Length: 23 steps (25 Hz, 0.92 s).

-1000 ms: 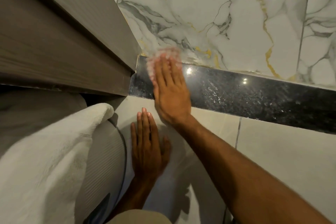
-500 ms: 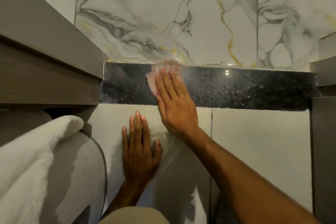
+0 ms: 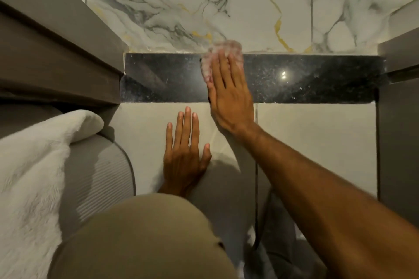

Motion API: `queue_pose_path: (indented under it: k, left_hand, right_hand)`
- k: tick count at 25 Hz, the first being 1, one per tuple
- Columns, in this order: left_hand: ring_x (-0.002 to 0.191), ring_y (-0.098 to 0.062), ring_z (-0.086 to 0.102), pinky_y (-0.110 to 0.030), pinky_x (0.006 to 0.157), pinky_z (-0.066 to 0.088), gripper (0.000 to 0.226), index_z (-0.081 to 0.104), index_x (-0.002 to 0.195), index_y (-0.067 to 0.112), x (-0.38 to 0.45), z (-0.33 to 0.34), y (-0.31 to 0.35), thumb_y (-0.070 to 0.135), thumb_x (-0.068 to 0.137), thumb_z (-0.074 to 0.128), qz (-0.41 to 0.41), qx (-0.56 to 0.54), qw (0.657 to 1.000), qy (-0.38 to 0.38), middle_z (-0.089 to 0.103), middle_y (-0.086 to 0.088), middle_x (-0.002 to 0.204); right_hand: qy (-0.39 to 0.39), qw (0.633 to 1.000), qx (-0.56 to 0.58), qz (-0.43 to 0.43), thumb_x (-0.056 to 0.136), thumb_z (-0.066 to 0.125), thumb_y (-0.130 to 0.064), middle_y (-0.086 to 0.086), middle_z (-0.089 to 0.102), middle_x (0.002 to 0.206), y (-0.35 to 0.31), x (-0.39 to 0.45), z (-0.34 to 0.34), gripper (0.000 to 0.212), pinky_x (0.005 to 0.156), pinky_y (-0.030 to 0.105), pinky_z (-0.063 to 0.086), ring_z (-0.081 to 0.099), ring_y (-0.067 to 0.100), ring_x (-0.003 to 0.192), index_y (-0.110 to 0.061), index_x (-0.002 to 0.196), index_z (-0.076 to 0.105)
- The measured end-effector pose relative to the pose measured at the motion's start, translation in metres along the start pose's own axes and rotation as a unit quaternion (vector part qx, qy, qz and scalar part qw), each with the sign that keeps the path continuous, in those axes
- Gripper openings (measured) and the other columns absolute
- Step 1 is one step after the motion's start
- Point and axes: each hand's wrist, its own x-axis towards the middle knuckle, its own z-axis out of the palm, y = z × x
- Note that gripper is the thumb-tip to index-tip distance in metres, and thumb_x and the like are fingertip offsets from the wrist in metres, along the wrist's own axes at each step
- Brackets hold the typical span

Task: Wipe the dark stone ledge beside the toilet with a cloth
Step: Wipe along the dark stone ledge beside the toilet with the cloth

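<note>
Two hands are working here; the right hand (image 3: 229,95) is pressing flat, fingers together, on a pale pinkish cloth (image 3: 221,56) that is lying on the dark stone ledge (image 3: 306,79) near its middle, while the left hand (image 3: 184,156) is bracing, fingers spread and holding nothing, on the light tiled wall face (image 3: 317,142) below. Compared with a second ago, the cloth is sitting further toward the right along the ledge, having begun close to the left corner by the grey cabinet (image 3: 56,52); I judge the stroke is sweeping rightward, so the left stretch is likely covered and the right half is waiting. No true grip is closing on the cloth; it is being pinned under palm and fingers, its soft, blurred edge peeking out past the fingertips against the back wall. Stone here is looking polished and speckled, reflecting a bright point of light; the veined marble tiles (image 3: 249,7) above are appearing glossy; a fluffy white towel (image 3: 34,165) is draping at the left over a ribbed grey shape I cannot identify.
</note>
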Motion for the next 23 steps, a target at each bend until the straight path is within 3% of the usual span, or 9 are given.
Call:
queue_pose_path:
  k: [3, 7, 9, 13, 15, 20, 23]
  left_hand:
    - [0.16, -0.045, 0.039, -0.066, 0.128, 0.038, 0.071, 0.034, 0.169, 0.004, -0.002, -0.004, 0.001, 0.047, 0.113, 0.034, 0.0, 0.02, 1.0, 0.0, 0.037, -0.026, 0.173]
    - [0.162, -0.046, 0.034, -0.067, 0.129, 0.036, 0.071, 0.036, 0.168, 0.002, -0.002, -0.002, 0.0, 0.047, 0.114, 0.027, 0.006, 0.014, 1.0, -0.004, 0.033, -0.027, 0.175]
    - [0.164, -0.045, 0.029, -0.068, 0.131, 0.03, 0.07, 0.033, 0.169, 0.002, -0.002, 0.0, -0.002, 0.044, 0.113, 0.032, 0.004, -0.007, 1.0, -0.006, 0.029, -0.026, 0.177]
    - [0.166, -0.043, 0.024, -0.066, 0.133, 0.026, 0.074, 0.027, 0.171, 0.003, 0.001, -0.002, -0.002, 0.042, 0.111, 0.04, 0.007, 0.012, 1.0, -0.014, 0.025, -0.026, 0.178]
    - [0.167, -0.042, 0.021, -0.065, 0.134, 0.024, 0.077, 0.024, 0.172, 0.003, 0.0, -0.002, -0.002, 0.044, 0.109, 0.04, 0.005, 0.004, 1.0, -0.03, 0.021, -0.024, 0.18]
    - [0.171, -0.034, 0.01, -0.059, 0.139, 0.009, 0.082, 0.014, 0.175, 0.01, 0.0, 0.006, -0.006, 0.051, 0.107, 0.034, -0.007, -0.034, 0.999, -0.022, 0.009, -0.017, 0.184]
    - [0.172, -0.029, 0.004, -0.056, 0.14, 0.003, 0.081, 0.008, 0.176, 0.015, -0.002, 0.011, -0.004, 0.052, 0.108, 0.031, -0.006, -0.045, 0.999, -0.007, 0.003, -0.012, 0.186]
  right_hand:
    - [-0.007, 0.999, 0.019, -0.043, 0.119, 0.035, -0.032, 0.012, 0.012, 0.185, 0.008, -0.064, 0.001, 0.064, 0.142, 0.043, 0.006, 0.01, 0.028, 0.173, -0.011, 0.176, 0.014]
    - [-0.005, 0.996, 0.038, 0.082, 0.12, 0.031, -0.033, 0.01, 0.003, 0.186, 0.023, -0.042, -0.01, 0.066, 0.143, 0.044, 0.004, 0.002, 0.026, 0.174, -0.01, 0.176, 0.005]
    - [-0.023, 0.994, 0.023, 0.102, 0.12, 0.027, -0.033, 0.013, -0.003, 0.186, 0.021, -0.018, -0.015, 0.067, 0.143, 0.046, 0.002, -0.003, 0.028, 0.174, -0.009, 0.176, 0.0]
    - [-0.084, 0.996, 0.003, -0.002, 0.12, 0.026, -0.035, 0.012, -0.006, 0.186, 0.015, -0.049, -0.021, 0.066, 0.143, 0.047, 0.004, -0.005, 0.029, 0.174, -0.011, 0.176, -0.002]
    - [-0.106, 0.994, 0.004, -0.011, 0.12, 0.026, -0.036, 0.009, -0.006, 0.186, 0.025, -0.074, -0.024, 0.066, 0.143, 0.047, 0.005, -0.006, 0.027, 0.174, -0.014, 0.176, -0.003]
    - [-0.012, 0.998, 0.002, 0.055, 0.121, 0.026, -0.035, 0.011, -0.007, 0.186, 0.016, -0.015, -0.012, 0.066, 0.143, 0.046, -0.001, -0.006, 0.028, 0.174, -0.012, 0.176, -0.003]
    - [0.022, 1.0, -0.008, -0.018, 0.12, 0.031, -0.032, 0.012, 0.003, 0.186, 0.011, -0.035, -0.001, 0.065, 0.143, 0.045, 0.003, 0.003, 0.028, 0.174, -0.012, 0.176, 0.007]
